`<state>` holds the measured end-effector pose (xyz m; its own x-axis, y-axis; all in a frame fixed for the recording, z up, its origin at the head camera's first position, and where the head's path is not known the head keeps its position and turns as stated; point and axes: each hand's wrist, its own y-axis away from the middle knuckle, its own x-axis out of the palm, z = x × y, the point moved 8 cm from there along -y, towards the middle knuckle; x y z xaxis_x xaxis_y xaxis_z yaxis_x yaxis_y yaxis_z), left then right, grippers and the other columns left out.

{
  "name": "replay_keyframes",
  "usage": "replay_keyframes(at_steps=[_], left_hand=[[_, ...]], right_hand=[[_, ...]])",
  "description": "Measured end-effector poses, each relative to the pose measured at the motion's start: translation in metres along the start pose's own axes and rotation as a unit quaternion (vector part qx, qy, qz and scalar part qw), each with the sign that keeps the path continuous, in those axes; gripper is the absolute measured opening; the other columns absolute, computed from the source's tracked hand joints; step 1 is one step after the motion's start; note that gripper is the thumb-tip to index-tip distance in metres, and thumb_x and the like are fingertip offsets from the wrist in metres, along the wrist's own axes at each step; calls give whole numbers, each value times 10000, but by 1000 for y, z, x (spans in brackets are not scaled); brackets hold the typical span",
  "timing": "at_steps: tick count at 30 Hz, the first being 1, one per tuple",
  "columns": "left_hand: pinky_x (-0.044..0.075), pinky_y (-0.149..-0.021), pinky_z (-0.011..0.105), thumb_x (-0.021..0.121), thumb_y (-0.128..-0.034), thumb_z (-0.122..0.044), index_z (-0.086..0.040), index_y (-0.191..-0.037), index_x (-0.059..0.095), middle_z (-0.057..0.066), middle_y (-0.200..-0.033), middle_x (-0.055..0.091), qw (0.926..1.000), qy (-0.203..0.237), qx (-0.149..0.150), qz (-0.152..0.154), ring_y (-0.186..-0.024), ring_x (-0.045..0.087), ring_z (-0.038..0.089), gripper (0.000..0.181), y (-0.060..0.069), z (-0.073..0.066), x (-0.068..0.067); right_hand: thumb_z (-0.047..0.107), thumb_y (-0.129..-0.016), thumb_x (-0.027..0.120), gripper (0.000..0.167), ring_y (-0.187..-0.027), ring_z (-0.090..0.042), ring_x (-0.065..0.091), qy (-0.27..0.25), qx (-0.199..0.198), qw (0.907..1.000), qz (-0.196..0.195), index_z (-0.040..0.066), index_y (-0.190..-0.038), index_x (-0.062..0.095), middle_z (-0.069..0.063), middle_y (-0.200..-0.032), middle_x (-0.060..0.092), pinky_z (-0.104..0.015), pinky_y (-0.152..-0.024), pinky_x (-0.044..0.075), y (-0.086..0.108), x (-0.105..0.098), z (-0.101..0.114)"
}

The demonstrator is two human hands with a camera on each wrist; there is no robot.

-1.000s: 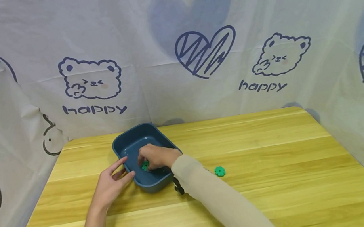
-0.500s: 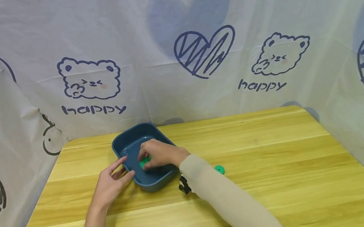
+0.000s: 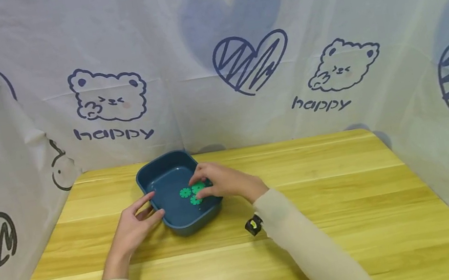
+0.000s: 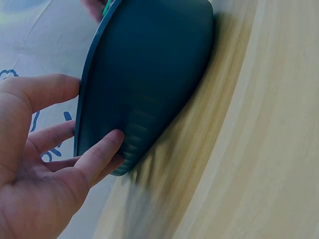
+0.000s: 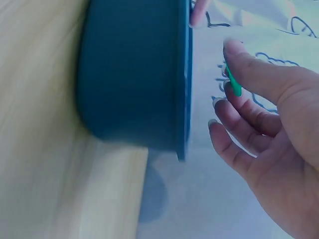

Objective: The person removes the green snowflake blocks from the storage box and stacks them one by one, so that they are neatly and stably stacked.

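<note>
The right grip (image 3: 224,180) pinches a green disc (image 5: 233,83) between thumb and finger, above rim level over the right side of the blue bin (image 3: 194,227). Two other discs (image 3: 185,192) lie flat on the bin's floor, close together. The left grip (image 3: 134,228), digits spread, holds the bin at its left rim, some fingers against the outer wall. The bin stands toward the counter's (image 3: 352,208) far edge, before a printed cloth (image 3: 204,123).
</note>
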<state>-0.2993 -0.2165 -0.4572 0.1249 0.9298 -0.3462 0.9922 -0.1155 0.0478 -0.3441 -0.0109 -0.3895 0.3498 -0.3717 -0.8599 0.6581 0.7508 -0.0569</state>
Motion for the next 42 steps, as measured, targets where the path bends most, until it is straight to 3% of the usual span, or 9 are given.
replay_keyframes(at_steps=[4, 9, 16, 21, 30, 37, 42], left_hand=[[415, -1165, 461, 708, -988, -206, -84, -1586, 403, 225, -1690, 262, 10000, -14, -30, -5, -1514, 366, 442, 682, 1, -1, 0], [416, -1164, 458, 712, -986, -211, -88, -1587, 403, 226, -1690, 260, 10000, 2, -49, -8, -1517, 361, 441, 686, 0, 0, 0], [423, -1162, 447, 714, -985, -224, -92, -1588, 403, 223, -1688, 266, 10000, 16, -37, -1, -1518, 366, 430, 691, -1, 0, 0], [413, -1166, 460, 712, -987, -221, -87, -1586, 404, 229, -1688, 263, 10000, 1, -31, -6, -1516, 362, 442, 686, 0, 0, 0], [412, -1169, 472, 711, -988, -226, -86, -1585, 406, 233, -1687, 264, 10000, -15, -11, -2, -1514, 362, 450, 684, 0, 1, 0], [416, -1166, 469, 713, -986, -226, -92, -1587, 403, 230, -1691, 254, 10000, -13, 6, 5, -1515, 359, 452, 689, -1, 2, 0], [418, -1166, 467, 712, -987, -224, -96, -1591, 398, 228, -1693, 251, 10000, -8, -25, 16, -1517, 358, 450, 692, -1, 2, 0]], right_hand=[[212, -923, 788, 363, -1003, -239, 589, -13, 68, 9999, -151, 40, -1236, 728, -75, -1111, 638, -357, -919, 558, 19, -12, -4], [233, -888, 824, 358, -1034, -262, 625, 46, 91, 9992, -376, 39, -1180, 751, -56, -1077, 659, -441, -965, 576, 45, -24, -11], [206, -861, 848, 293, -1029, -250, 649, 189, 166, 9975, -666, 70, -1109, 774, -33, -1070, 692, -424, -960, 583, 74, -32, -27], [224, -858, 852, 279, -1020, -237, 654, 273, 308, 9960, -795, 94, -1093, 774, -9, -1065, 694, -396, -951, 578, 90, -33, -38], [206, -838, 870, 273, -1010, -199, 653, 12, 429, 9939, -1016, 88, -1068, 783, -4, -1051, 715, -440, -955, 579, 113, -31, -55], [206, -840, 866, 276, -1021, -270, 658, 16, 520, 9931, -1055, 68, -1063, 779, -18, -1047, 728, -540, -960, 563, 129, -23, -70], [212, -835, 870, 279, -1024, -247, 654, -86, 601, 9926, -1055, 82, -1065, 782, -6, -1051, 733, -525, -962, 568, 138, -19, -79]])
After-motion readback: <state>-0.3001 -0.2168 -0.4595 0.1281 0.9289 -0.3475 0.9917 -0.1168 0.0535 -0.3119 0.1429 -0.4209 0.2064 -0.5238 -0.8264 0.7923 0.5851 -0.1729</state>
